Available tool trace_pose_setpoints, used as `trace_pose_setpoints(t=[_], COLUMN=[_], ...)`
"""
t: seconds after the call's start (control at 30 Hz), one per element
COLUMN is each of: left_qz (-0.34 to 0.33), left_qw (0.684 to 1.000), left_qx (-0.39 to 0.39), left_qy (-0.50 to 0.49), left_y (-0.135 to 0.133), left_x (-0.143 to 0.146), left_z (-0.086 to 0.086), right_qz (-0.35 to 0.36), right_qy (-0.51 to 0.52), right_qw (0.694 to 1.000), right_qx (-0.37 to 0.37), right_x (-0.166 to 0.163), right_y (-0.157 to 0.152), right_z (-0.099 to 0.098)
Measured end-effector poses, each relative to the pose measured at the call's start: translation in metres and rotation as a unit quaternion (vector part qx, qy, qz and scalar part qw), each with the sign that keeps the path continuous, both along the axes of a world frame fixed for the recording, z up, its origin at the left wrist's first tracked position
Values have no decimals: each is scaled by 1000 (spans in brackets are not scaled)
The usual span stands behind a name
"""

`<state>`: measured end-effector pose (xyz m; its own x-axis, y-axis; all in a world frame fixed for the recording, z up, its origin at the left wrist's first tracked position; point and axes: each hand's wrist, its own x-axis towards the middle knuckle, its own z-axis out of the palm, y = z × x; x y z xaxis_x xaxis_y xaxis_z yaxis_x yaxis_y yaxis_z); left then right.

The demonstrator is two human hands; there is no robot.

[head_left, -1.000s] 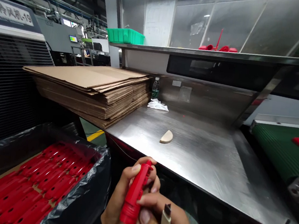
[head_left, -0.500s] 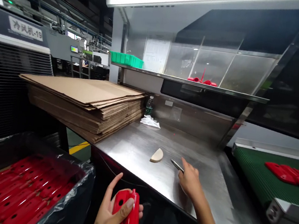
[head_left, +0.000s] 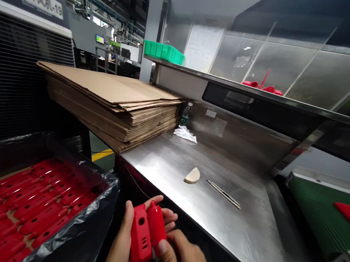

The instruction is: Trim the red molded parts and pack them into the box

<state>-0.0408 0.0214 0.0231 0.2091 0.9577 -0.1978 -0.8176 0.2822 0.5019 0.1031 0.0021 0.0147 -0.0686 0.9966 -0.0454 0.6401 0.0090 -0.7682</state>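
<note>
Flat red part (head_left: 141,239) and round red part (head_left: 157,226) side by side above near table edge. Left hand (head_left: 126,242) cradling both, fingers curled loosely around them; right hand (head_left: 189,258) pinching round part's near end between thumb and finger. From parts: beige half-disc (head_left: 192,176) at 1 o'clock, slim tool (head_left: 223,194) at 2, both on table (head_left: 170,168); cardboard stack (head_left: 153,124) at 11; black-lined box (head_left: 106,197) of red pieces (head_left: 36,205) at 9; green conveyor (head_left: 312,207) at 3.

Glare on steel worktop (head_left: 212,216), deep shadow beneath, stretched edges
</note>
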Motion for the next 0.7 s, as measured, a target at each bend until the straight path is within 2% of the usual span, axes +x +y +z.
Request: trace_pose_setpoints(t=[0.07, 0.1, 0.17, 0.27, 0.37, 0.47, 0.6, 0.63, 0.67, 0.7], left_qz=[27, 22, -12, -46, -43, -34, -20, -18, -16, -12], left_qw=[998, 996, 991, 985, 983, 983, 979, 978, 976, 973], left_qx=[53, 80, 126, 159, 166, 164, 157, 150, 141, 130], left_qy=[25, 33, 37, 43, 62, 81, 128, 146, 166, 189], left_y=[1, 1, 1, -1, -4, -2, 4, 4, 4, 2], left_x=[-9, -13, -22, -32, -37, -40, -40, -39, -37, -34], left_z=[-2, -3, -3, -1, 1, -1, -9, -12, -16, -20], right_qz=[-77, -133, -191, -199, -183, -137, -87, -92, -153, -184], right_qy=[-148, -210, -269, -295, -285, -262, -163, -120, -41, -9], right_qw=[986, 969, 944, 933, 941, 954, 978, 982, 977, 969], right_qx=[-5, 0, -1, -45, -27, 45, 101, 109, 141, 167], right_x=[17, 25, 35, 39, 31, 19, 1, -6, -15, -24], right_y=[29, 49, 96, 160, 183, 153, 60, 35, 12, -7], right_z=[25, 34, 43, 38, 27, 19, -1, -7, -11, -12])
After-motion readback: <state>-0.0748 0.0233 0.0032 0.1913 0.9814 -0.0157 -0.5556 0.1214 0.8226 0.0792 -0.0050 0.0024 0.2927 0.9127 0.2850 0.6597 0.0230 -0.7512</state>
